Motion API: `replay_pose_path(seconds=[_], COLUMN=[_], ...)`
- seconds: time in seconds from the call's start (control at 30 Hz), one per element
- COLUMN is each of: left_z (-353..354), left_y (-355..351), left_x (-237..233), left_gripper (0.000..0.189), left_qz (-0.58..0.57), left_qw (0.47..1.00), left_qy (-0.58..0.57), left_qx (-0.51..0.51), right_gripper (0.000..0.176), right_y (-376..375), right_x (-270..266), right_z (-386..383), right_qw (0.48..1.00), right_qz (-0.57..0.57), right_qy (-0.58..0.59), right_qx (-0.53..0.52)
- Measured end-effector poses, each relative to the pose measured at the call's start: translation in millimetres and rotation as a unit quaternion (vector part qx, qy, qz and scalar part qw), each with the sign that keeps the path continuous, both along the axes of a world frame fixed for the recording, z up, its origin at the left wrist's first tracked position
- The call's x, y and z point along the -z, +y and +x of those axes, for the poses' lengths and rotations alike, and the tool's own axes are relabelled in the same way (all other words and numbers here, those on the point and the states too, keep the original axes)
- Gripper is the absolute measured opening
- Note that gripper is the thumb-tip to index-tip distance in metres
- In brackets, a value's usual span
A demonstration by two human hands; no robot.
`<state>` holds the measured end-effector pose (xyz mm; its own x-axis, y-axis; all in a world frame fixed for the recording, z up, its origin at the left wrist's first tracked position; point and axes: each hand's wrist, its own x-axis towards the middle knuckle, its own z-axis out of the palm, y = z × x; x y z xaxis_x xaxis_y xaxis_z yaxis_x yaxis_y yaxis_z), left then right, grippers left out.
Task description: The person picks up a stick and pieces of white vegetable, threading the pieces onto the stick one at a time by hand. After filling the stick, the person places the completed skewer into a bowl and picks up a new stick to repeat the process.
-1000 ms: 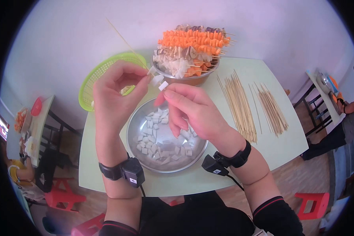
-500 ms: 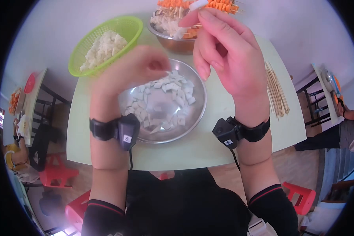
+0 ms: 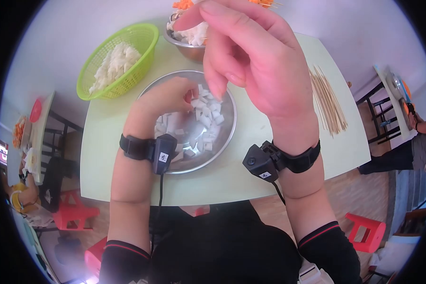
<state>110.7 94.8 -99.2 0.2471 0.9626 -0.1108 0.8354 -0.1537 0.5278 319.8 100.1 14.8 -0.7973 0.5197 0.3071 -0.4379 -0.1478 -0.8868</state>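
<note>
My left hand (image 3: 173, 92) reaches into a round metal basin (image 3: 230, 128), above loose white cut pieces (image 3: 207, 111). Its fingers are curled in, and whatever is at their tips is hidden. In front of the far bowl, my right hand (image 3: 255, 57) is raised with its fingers bent and the thumb side close to the top edge of the view. What the right fingers hold is hard to see. Both wrists wear black straps with a small device: the left device (image 3: 164, 154) and the right device (image 3: 260, 163).
A green basket (image 3: 144, 66) of white food (image 3: 116, 66) stands at the back left. Behind my right hand is a metal bowl (image 3: 187, 51) with skewered food. Bare wooden skewers (image 3: 329, 102) lie at the right of the table (image 3: 255, 151). Red stools (image 3: 75, 210) and other people are at the sides.
My left hand has come down into the basin among the white pieces. My right hand has shifted left and slightly up, and the white piece near its fingertips is now mostly out of sight.
</note>
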Motion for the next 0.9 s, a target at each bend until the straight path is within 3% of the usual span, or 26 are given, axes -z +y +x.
replay_pose_path(seconds=[0.3,0.37,0.47,0.57,0.63,0.7,0.77,0.9], left_z=[-7,-8,-11,-19,-21,-34,-44,-70], left_y=[4,5,7,12,-2,-14,-32,-63], left_x=[6,7,11,2,-29,-55,-78,-101], left_gripper=[0.01,0.01,0.008,0.01,0.017,0.017,0.02,0.018], left_qz=[0.0,-0.009,0.058,0.125,0.23,0.287,0.371,0.467], left_qw=[1.0,1.0,0.996,0.98,0.94,0.92,0.827,0.721], left_qy=[-0.012,-0.017,-0.06,-0.153,-0.223,-0.225,-0.347,-0.441], left_qx=[0.005,0.007,0.037,-0.022,-0.116,-0.144,-0.243,-0.26], right_gripper=[0.027,0.029,0.028,0.028,0.029,0.029,0.028,0.028], right_y=[-3,-3,-5,-6,-5,-3,-3,-12], right_x=[4,21,21,19,16,15,15,15], right_z=[0,-15,-17,-16,-14,-13,-14,-21], right_qw=[0.998,0.987,0.987,0.986,0.986,0.986,0.992,0.986], right_qz=[0.059,0.122,0.12,0.115,0.117,0.119,0.078,0.12], right_qy=[0.005,0.016,0.007,0.007,0.007,0.009,0.001,-0.068], right_qx=[-0.012,0.099,0.102,0.118,0.119,0.113,0.1,0.096])
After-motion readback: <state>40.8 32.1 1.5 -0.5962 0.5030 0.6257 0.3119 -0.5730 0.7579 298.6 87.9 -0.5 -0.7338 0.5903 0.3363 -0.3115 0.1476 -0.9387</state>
